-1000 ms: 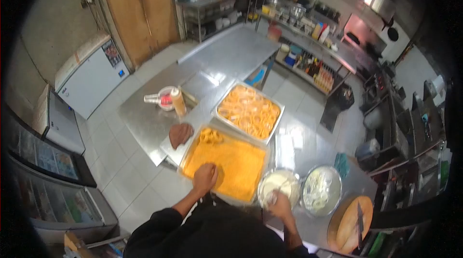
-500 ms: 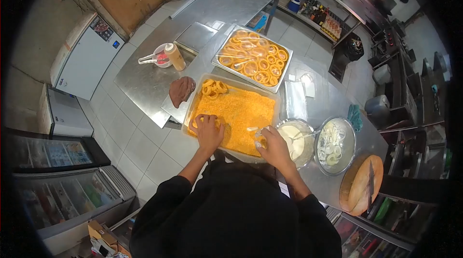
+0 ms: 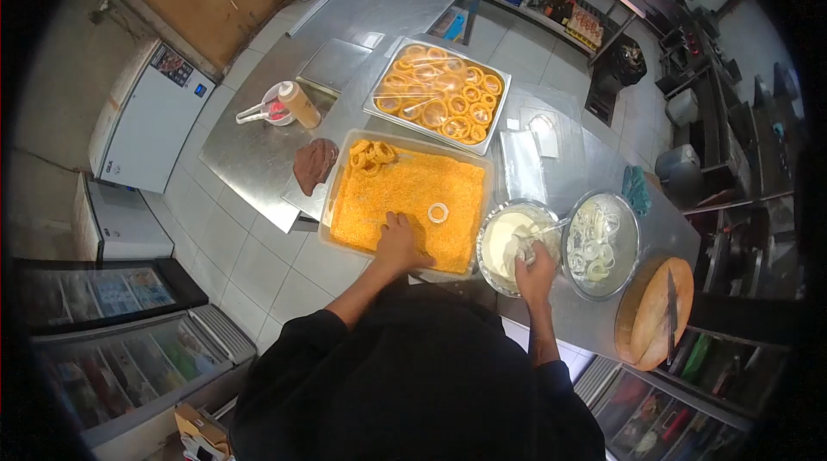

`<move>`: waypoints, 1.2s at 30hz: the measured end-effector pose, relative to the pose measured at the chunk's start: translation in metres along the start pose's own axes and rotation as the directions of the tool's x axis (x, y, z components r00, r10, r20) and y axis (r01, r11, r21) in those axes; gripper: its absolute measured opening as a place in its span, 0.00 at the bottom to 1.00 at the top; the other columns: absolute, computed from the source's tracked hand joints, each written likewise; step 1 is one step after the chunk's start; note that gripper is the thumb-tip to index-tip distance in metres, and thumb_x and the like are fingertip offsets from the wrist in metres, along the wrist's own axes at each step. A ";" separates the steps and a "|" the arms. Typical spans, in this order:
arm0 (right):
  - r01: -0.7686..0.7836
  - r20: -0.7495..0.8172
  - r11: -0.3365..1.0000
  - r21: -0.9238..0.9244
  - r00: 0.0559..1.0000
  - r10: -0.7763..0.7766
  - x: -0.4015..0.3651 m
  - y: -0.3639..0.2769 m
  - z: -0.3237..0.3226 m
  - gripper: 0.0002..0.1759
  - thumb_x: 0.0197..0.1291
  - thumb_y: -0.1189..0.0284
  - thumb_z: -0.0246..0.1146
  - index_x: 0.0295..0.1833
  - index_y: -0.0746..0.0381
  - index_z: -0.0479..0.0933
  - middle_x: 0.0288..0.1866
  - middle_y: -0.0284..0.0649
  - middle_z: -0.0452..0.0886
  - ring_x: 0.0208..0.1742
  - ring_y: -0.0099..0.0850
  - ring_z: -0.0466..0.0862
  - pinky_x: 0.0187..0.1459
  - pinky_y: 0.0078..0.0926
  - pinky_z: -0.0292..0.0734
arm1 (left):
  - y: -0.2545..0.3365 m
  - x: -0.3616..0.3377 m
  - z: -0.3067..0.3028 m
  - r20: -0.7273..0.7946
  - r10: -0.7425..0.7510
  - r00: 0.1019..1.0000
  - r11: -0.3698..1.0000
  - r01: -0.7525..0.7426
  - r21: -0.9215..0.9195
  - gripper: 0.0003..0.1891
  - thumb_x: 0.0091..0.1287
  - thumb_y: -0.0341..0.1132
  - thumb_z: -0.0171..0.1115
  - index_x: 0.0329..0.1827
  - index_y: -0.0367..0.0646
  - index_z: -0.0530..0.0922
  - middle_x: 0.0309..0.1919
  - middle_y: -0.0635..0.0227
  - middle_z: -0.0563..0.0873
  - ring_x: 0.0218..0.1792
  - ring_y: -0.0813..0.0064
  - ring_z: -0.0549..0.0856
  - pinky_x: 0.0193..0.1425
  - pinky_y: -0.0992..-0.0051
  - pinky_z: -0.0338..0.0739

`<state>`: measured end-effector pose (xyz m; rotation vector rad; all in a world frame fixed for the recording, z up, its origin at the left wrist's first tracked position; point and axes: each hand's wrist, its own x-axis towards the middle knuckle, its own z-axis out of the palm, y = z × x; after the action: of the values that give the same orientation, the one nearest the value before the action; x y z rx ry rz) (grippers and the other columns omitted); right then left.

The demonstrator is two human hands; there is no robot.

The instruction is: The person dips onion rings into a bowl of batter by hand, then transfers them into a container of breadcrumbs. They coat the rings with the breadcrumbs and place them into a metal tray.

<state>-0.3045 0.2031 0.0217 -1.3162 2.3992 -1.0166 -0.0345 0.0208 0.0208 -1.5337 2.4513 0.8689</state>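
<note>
A pale battered onion ring (image 3: 438, 213) lies on orange breadcrumbs in a plastic tub (image 3: 486, 202). Just left of that ring, my left hand (image 3: 398, 246) rests on the crumbs, thumb apart from its fingers, holding nothing visible. My right hand (image 3: 536, 271) reaches over the near right part of the batter bowl (image 3: 500, 241), its batter-smeared fingers curled down at the batter; what they hold is hidden. Several crumb-coated onion rings (image 3: 372, 156) are piled in the tub's far left corner. Raw sliced onion rings (image 3: 594, 241) fill a metal bowl (image 3: 636, 241) to the right.
Behind the tub, a metal tray (image 3: 505, 108) of coated rings has plastic film over it. A knife (image 3: 672, 314) lies on a round wooden board (image 3: 646, 323) at right. Left are a brown cloth (image 3: 314, 165), a squeeze bottle (image 3: 299, 105) and a small bowl with tongs (image 3: 277, 111).
My right hand has moved from the crumb tub to the batter bowl, leaving a pale ring on the crumbs. My left hand has shifted right across the crumbs.
</note>
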 end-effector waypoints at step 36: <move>-0.069 0.048 0.997 -0.027 0.996 0.070 0.004 -0.015 -0.004 0.16 0.55 0.74 0.72 0.49 0.66 0.83 0.43 0.59 0.88 0.49 0.62 0.87 0.51 0.55 0.81 | 0.033 0.051 -0.034 -0.284 0.205 0.936 0.869 -0.308 -0.388 0.18 0.62 0.34 0.78 0.52 0.35 0.88 0.32 0.49 0.89 0.33 0.54 0.90 0.43 0.62 0.83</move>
<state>-0.2988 0.1967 0.0354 -1.2421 2.4112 -0.9277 -0.0802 -0.0268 0.0423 -1.5213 2.8258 1.4357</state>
